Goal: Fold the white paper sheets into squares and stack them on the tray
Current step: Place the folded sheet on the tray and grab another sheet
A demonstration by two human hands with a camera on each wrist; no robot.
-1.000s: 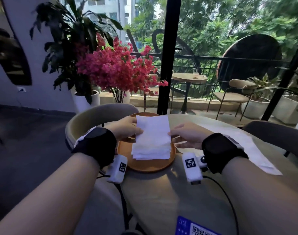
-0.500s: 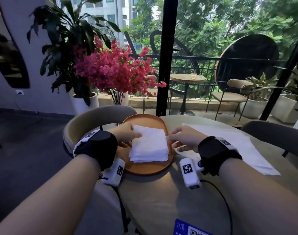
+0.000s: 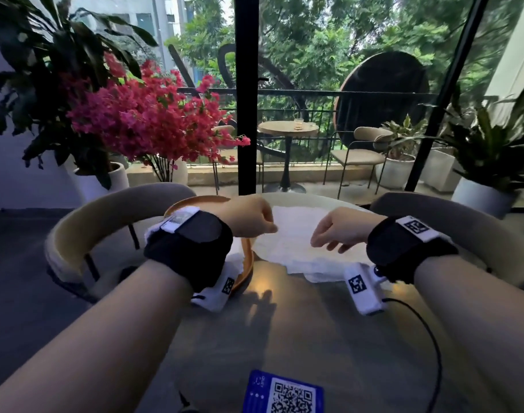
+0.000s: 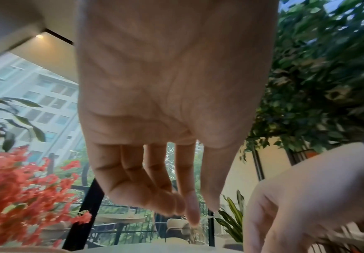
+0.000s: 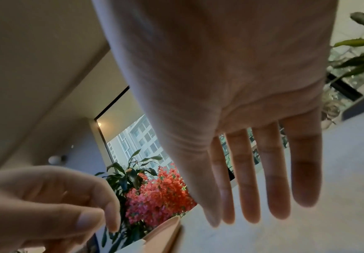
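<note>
Unfolded white paper sheets (image 3: pixel 290 234) lie spread on the round table, right of the orange tray (image 3: pixel 195 201). My left wrist hides most of the tray. A corner of the folded white stack (image 3: pixel 235 263) shows on it under that wrist. My left hand (image 3: pixel 269 228) hovers over the left edge of the sheets. In the left wrist view the left hand (image 4: pixel 189 210) has loosely curled fingers and holds nothing. My right hand (image 3: pixel 320 242) hovers over the sheets a little to the right. The right wrist view shows the right hand (image 5: pixel 252 217) with straight, empty fingers.
A blue QR card (image 3: pixel 284 394) lies at the table's near edge. A black cable (image 3: pixel 433 338) runs across the right side. Padded chairs (image 3: pixel 106 216) ring the table. Red flowers (image 3: pixel 147 120) and potted plants stand behind on the left.
Both hands have let go of the folded stack on the tray and moved right, over the unfolded sheets. The head view has shifted right and closer.
</note>
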